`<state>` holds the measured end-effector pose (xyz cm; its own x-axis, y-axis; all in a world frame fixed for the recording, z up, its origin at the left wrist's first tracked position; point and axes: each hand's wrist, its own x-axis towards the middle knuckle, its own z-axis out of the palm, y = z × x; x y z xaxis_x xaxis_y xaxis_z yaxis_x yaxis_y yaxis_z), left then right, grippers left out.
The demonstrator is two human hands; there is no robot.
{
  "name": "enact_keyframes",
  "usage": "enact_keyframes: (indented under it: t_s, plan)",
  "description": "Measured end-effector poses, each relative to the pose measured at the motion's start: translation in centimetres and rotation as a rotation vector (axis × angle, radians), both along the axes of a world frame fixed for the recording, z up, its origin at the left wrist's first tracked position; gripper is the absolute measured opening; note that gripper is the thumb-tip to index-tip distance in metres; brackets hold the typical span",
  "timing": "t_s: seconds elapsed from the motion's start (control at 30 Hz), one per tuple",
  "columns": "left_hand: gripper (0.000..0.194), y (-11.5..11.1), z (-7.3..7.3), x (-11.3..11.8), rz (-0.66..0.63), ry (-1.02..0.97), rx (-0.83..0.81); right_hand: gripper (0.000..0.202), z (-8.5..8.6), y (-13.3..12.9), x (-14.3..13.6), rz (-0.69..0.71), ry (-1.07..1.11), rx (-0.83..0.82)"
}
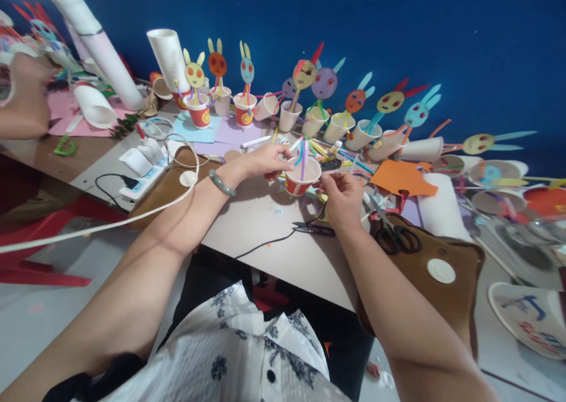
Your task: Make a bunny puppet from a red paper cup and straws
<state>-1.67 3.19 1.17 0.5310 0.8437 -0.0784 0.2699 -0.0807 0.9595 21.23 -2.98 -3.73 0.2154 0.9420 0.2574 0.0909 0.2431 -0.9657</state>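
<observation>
A red and white paper cup (pixel 292 185) is between my two hands, over the near part of the table. Purple, blue and pink strips (pixel 303 161) stand up from inside it. My left hand (pixel 273 159), with a bangle on the wrist, pinches the cup's left rim. At the opposite side, the closed fingertips of my right hand (pixel 341 197) grip the cup's edge. Small thread snips (pixel 313 229) lie on the table below the cup, beside a dark cord. Black-handled scissors (pixel 395 237) rest right of my right wrist.
Paper cups with rabbit-faced figures (pixel 246 75) line the blue wall. Orange paper (pixel 403 178) and scattered pens lie behind my hands. A power strip (pixel 144 181) with a white cable (pixel 110 230) sits left. Another person's arm (pixel 26 95) shows at far left.
</observation>
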Motion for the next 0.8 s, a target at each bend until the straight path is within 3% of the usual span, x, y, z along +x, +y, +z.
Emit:
enact_keyframes:
  t_s: [0.23, 0.37, 0.47, 0.6, 0.8]
  plan:
    - [0.017, -0.9, 0.9, 0.5, 0.075, 0.023, 0.019, 0.044, -0.2, 0.2, 0.1, -0.005, 0.005, -0.007]
    - [0.034, -0.7, 0.8, 0.4, 0.122, -0.177, -0.073, 0.041, -0.1, 0.3, 0.2, -0.024, 0.031, -0.024]
    - [0.038, -0.3, 0.7, -0.2, 0.076, -0.272, -0.144, 0.038, -0.1, 0.5, 0.2, -0.032, 0.051, -0.019]
    - [0.054, 0.3, 0.0, -0.7, -0.026, -0.390, -0.133, 0.036, -0.1, 0.6, 0.4, -0.050, 0.059, -0.005]
    - [0.054, 0.6, -1.2, 0.1, 0.084, -0.433, -0.016, 0.035, -0.1, 0.6, 0.4, -0.060, 0.077, -0.003]
